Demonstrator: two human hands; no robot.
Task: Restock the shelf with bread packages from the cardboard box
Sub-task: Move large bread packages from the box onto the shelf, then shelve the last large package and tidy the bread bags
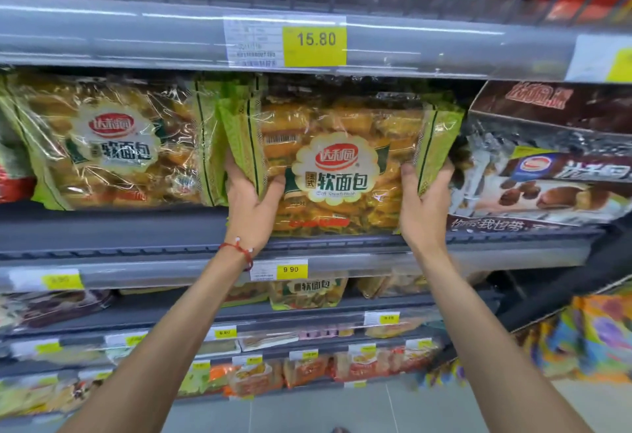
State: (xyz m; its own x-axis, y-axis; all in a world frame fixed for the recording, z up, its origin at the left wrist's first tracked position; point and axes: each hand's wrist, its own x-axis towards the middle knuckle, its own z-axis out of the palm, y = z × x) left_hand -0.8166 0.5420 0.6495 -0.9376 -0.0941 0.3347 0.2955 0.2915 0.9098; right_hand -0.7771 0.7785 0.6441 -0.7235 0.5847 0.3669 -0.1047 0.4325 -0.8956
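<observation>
Forearms [160, 340] end in left grip [250, 208] and right grip [423, 205] clasping bread package [338, 172], fingers hidden behind.

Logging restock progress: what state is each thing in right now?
bread package, upright at the front of the shelf, gripped at both side edges.
left hand, grips its left edge.
right hand, grips its right edge.
second bread package, on the shelf, untouched.
</observation>
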